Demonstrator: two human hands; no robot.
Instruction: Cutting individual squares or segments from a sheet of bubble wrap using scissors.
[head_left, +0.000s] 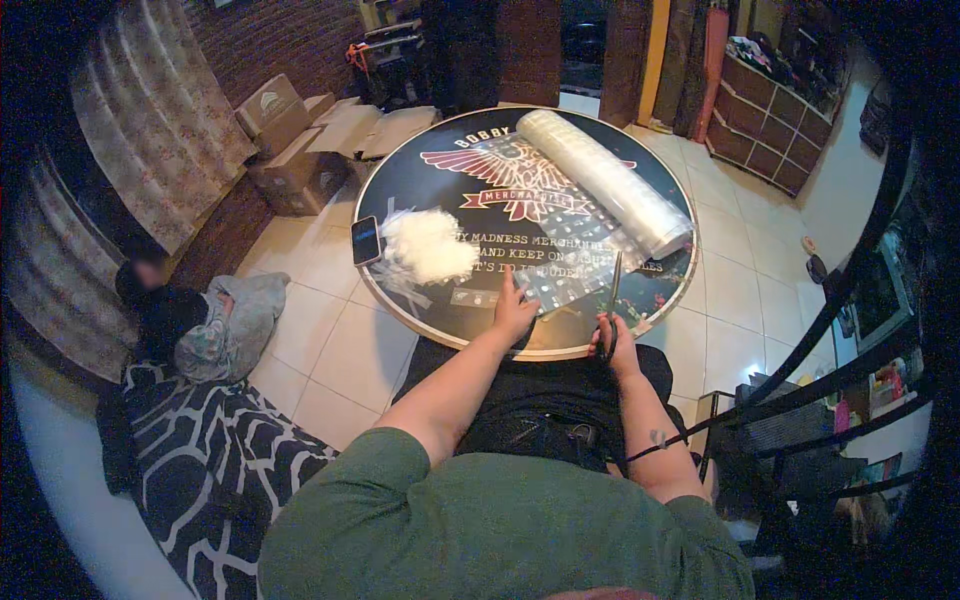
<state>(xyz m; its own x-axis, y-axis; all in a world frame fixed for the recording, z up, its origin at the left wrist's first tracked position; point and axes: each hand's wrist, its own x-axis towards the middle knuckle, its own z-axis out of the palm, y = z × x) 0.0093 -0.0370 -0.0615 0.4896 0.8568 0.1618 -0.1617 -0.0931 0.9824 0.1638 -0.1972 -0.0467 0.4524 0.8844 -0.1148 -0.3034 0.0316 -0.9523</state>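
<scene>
My right hand grips a pair of dark-handled scissors, the blades pointing away from me over the round table. My left hand lies near the table's front edge, fingers apart, beside the near corner of a clear printed plastic sheet; whether it touches the sheet I cannot tell. That sheet runs back to a thick roll of clear plastic film lying slantwise on the right. Left of my hand is a small clear printed strip. Beyond it a pile of whitish clear plastic pieces spreads out.
A phone-like device sits at the table's left rim. Opened cardboard boxes stand behind on the left. A seated person is on the floor at left, near a black-and-white patterned cloth. Dark curved bars cross the right side.
</scene>
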